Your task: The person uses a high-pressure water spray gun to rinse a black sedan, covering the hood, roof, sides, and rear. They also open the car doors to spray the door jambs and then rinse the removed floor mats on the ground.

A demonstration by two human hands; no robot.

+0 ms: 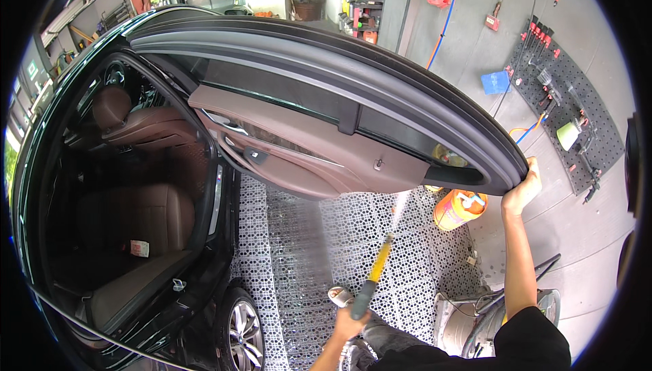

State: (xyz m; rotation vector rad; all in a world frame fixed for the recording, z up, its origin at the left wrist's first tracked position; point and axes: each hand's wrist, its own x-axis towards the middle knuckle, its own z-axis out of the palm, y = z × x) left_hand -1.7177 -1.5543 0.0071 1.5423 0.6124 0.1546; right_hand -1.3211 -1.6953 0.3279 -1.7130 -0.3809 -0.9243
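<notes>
My left hand (351, 322), low in the middle of the view, grips the dark handle of a pressure washer lance (378, 266) with a yellow section. A white water spray (401, 209) leaves its nozzle towards the lower edge of the car door. With fingers curled over its frame, my right hand (520, 192) holds the outer end of this open rear door (305, 152). The door has a brown trim panel, a window switch and a dark window. Behind it, the black car (204, 289) shows brown leather seats (137, 213).
White grid floor tiles (351, 248) lie under my feet. An orange bucket (453, 210) stands below the door's end, and a wet vacuum cleaner (458, 325) is beside me. Tools hang on a black pegboard (575, 111) on the grey wall. The alloy wheel (244, 333) is at lower left.
</notes>
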